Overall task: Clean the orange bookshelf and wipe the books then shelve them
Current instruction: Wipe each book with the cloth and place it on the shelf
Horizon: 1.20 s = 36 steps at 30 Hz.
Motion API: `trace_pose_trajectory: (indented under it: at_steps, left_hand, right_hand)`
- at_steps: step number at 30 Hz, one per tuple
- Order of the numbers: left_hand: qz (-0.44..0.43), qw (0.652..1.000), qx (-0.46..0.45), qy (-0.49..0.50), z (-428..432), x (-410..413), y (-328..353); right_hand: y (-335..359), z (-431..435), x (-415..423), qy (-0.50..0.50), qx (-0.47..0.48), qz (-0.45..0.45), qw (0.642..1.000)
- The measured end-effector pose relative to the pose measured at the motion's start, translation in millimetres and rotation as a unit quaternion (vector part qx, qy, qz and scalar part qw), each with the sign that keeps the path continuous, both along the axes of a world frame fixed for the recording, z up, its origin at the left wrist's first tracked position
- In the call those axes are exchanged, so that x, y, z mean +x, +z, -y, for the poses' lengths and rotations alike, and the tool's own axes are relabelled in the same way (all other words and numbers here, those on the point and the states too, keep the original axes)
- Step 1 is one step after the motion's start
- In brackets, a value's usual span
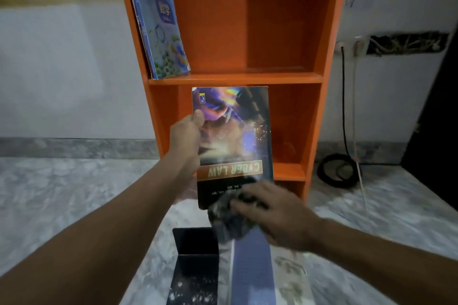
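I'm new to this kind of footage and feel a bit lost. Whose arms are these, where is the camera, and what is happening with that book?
There is no machine here. The single picture comes from a wide-angle camera worn on a person's head, looking forward and down, so the two arms are the wearer's own. The left hand grips the Cyber Law book by its left edge and holds it upside down in front of the orange bookshelf. The right hand, blurred, holds a dark cloth against the bottom of the cover. On the upper shelf, blue books lean against the left wall. More books lie on the marble floor below the hands.
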<state>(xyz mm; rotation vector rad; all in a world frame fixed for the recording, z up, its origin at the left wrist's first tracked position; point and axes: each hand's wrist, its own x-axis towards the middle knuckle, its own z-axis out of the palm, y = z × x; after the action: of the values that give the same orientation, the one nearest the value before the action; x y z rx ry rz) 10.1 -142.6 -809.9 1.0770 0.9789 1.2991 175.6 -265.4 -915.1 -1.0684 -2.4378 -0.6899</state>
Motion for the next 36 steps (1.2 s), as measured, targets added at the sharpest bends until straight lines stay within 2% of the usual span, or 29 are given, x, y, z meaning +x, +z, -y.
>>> trace_pose_trajectory:
  at_steps: [2, 5, 6, 8, 10, 12, 13, 14, 16, 19, 23, 25, 27, 29, 31, 32, 33, 35, 36]
  left_hand:
    - [-0.014, 1.0, -0.012, -0.009, 1.2, -1.6, -1.2]
    - [-0.024, 0.999, -0.016, -0.029, 6.5, 5.0, -1.5]
    - [-0.027, 0.999, -0.018, -0.036, 8.0, 8.1, -0.3]
    - [-0.006, 0.999, -0.036, -0.039, 9.7, 10.8, 2.5]
    - [0.028, 0.998, -0.039, -0.037, 6.7, 10.2, 4.0]
    - [0.031, 0.999, -0.03, -0.02, 4.3, 5.4, 5.1]
    - [0.025, 0.999, -0.027, -0.008, 3.1, 4.3, 6.7]
    - [0.025, 0.999, -0.026, 0.004, 1.8, 3.5, 9.2]
    - [0.043, 0.998, -0.035, 0.036, -5.4, 0.7, 12.1]
    - [0.05, 0.995, -0.04, 0.083, -17.6, -5.8, 12.0]
    - [-0.011, 0.995, -0.054, 0.079, -22.2, -4.3, 0.3]
    - [-0.027, 0.997, -0.051, 0.057, -17.4, 5.1, -4.1]
    - [-0.009, 0.997, -0.064, 0.042, -14.7, 11.9, -7.0]
    - [0.042, 0.996, -0.076, 0.038, -15.3, 12.3, -9.8]
    - [0.059, 0.993, -0.079, 0.061, -19.9, 8.3, -13.6]
    - [0.057, 0.992, -0.08, 0.08, -22.3, 6.0, -15.3]
    - [0.052, 0.99, -0.085, 0.1, -24.0, 5.3, -17.6]
    - [0.04, 0.987, -0.09, 0.126, -26.4, 6.6, -22.6]
    - [0.032, 0.986, -0.093, 0.133, -26.4, 9.3, -25.1]
  right_hand:
    - [50.4, -19.6, 2.6, -0.043, 0.085, -0.134, 0.986]
    - [113.2, -55.5, 6.8, -0.163, 0.155, -0.283, 0.932]
    - [110.6, -61.2, 3.7, -0.178, 0.156, -0.285, 0.929]
    - [72.0, -54.0, -6.2, -0.149, 0.124, -0.212, 0.958]
    - [15.8, -26.3, -13.3, -0.058, 0.046, -0.073, 0.995]
    - [-16.8, -0.4, -13.4, 0.009, -0.069, 0.045, 0.997]
    - [-14.8, 5.9, -10.9, 0.017, -0.105, 0.041, 0.993]
    - [-7.8, 6.0, -7.4, 0.022, -0.104, 0.021, 0.994]
    - [19.3, 1.2, -5.2, 0.043, -0.039, -0.048, 0.997]
    - [69.0, -8.8, -5.6, 0.033, 0.017, -0.196, 0.98]
    - [121.8, -40.0, -3.4, -0.086, 0.13, -0.329, 0.931]
    - [118.4, -58.4, -3.4, -0.139, 0.122, -0.317, 0.93]
    - [84.2, -62.8, -12.0, -0.142, 0.064, -0.235, 0.96]
    - [32.0, -49.8, -16.9, -0.12, -0.033, -0.162, 0.979]
    - [-15.6, -25.4, -16.3, -0.069, -0.129, -0.025, 0.989]
    - [-30.9, -14.7, -14.0, -0.064, -0.196, 0.042, 0.978]
    - [-41.6, -7.3, -11.6, -0.084, -0.272, 0.041, 0.958]
    - [-52.0, -4.3, -8.1, -0.135, -0.388, -0.037, 0.911]
    - [-51.8, -4.7, -8.1, -0.152, -0.465, -0.084, 0.868]
